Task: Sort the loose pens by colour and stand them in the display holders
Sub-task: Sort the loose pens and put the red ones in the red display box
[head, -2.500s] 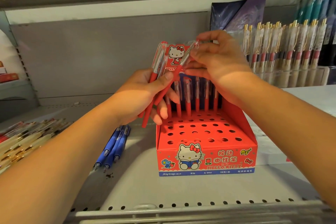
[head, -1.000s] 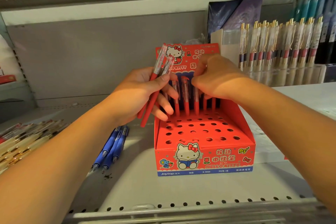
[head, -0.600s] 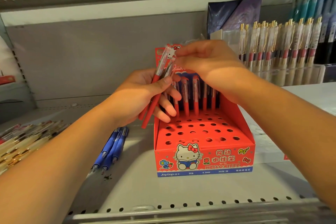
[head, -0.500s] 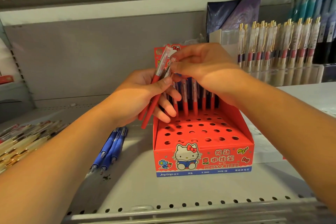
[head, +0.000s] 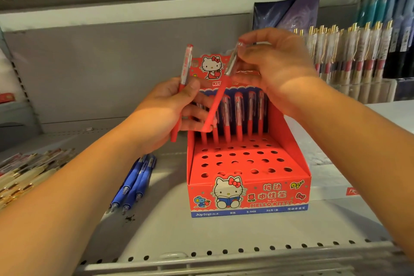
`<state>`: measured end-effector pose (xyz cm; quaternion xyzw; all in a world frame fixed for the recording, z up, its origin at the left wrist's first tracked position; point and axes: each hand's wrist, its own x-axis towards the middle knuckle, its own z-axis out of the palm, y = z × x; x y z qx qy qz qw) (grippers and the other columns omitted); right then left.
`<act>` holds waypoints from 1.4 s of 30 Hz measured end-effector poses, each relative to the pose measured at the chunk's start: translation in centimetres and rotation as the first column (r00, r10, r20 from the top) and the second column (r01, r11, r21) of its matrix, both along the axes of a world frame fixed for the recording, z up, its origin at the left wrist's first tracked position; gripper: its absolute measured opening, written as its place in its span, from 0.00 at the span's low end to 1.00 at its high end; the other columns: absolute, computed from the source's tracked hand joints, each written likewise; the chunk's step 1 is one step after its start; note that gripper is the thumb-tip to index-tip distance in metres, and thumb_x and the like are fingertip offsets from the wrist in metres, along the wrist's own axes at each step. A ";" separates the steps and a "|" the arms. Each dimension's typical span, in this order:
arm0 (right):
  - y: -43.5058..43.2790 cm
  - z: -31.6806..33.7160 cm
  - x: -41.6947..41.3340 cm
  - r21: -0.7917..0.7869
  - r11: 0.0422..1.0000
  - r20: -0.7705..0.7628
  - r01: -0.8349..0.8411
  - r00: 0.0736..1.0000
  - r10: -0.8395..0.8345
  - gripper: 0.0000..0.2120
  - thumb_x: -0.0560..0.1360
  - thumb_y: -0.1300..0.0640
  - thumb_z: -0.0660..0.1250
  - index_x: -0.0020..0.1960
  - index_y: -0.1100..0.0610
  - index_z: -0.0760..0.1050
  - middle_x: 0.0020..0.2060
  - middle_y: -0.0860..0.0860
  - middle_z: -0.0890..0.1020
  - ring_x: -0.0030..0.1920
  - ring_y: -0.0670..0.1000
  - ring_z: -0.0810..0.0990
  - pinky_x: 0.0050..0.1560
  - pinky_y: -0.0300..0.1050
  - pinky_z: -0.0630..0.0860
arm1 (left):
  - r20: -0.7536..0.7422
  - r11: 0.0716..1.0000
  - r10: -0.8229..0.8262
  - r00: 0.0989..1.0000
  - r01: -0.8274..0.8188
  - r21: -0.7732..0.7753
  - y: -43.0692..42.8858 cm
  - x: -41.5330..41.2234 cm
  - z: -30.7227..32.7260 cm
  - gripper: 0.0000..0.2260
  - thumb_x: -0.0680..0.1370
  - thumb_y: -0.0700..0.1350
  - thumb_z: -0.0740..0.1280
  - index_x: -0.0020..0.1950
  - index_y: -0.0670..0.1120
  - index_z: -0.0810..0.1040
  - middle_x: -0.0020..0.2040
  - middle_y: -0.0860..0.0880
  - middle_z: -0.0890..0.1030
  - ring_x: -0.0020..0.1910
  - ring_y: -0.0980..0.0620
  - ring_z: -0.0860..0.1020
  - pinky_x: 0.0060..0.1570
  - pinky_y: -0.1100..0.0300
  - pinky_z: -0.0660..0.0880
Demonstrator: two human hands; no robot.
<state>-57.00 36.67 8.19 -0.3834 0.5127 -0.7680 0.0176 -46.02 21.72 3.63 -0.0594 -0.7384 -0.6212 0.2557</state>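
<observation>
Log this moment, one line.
left hand: grips red pen | right hand: pinches second red pen | Hello Kitty display box: back row stocked | blue pens: loose on shelf

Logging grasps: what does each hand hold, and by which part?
The left hand grips one red pen around its mid-barrel; the right hand pinches a second red pen near its clear top end.

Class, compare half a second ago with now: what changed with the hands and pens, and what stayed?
The right hand has pinched one red pen by its top and drawn it rightward from the pair in the left hand, which keeps gripping the other red pen. The display box, its standing pens and the blue pens stayed put.
</observation>
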 end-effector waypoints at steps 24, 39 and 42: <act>0.7 -0.4 -1.5 0.331 0.715 -0.584 0.616 0.729 -0.357 0.11 0.73 0.62 0.68 0.42 0.47 0.72 0.40 0.45 0.80 0.39 0.42 0.79 0.31 0.30 0.71 | 0.001 1.000 -0.019 1.000 0.019 0.021 -0.2 -0.1 0.2 0.10 0.81 0.36 0.58 0.49 0.41 0.79 0.35 0.45 0.75 0.28 0.51 0.69 0.28 0.61 0.69; 1.0 -0.7 -0.6 0.573 0.442 -0.715 0.691 0.685 -0.144 0.08 0.73 0.64 0.67 0.51 0.56 0.76 0.47 0.51 0.79 0.49 0.54 0.79 0.49 0.43 0.75 | 0.013 0.999 -0.032 0.999 0.032 0.010 0.0 0.1 0.3 0.14 0.78 0.42 0.63 0.62 0.39 0.73 0.47 0.44 0.86 0.38 0.52 0.82 0.38 0.61 0.79; 1.2 -0.7 -0.1 0.606 0.374 -0.727 0.702 0.680 -0.098 0.10 0.73 0.67 0.66 0.52 0.57 0.79 0.50 0.54 0.81 0.51 0.56 0.80 0.53 0.47 0.78 | 0.008 1.000 -0.008 1.000 0.008 0.013 0.1 0.1 0.3 0.12 0.77 0.41 0.65 0.59 0.40 0.75 0.48 0.45 0.85 0.38 0.52 0.81 0.37 0.60 0.79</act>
